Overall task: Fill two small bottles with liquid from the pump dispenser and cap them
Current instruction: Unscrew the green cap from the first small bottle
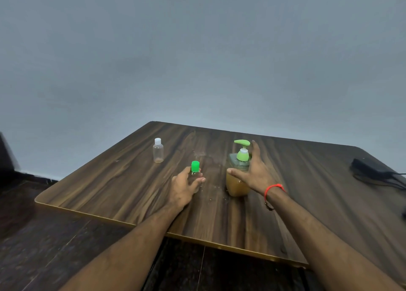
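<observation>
Fingers of left hand (183, 186) wrapped around green-capped small bottle (195, 170) standing on wooden table (123, 180), right hand (254, 172) spread open against pump dispenser (239, 172), white-capped bottle (158, 150) upright well apart at far left

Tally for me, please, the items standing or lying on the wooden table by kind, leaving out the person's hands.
Small clear bottles: 2 (white-capped bottle; green-capped bottle)
Pump dispensers: 1 (green-pump dispenser)
Black devices with a cable: 1 (black device, too blurred to identify)
Total: 4
</observation>
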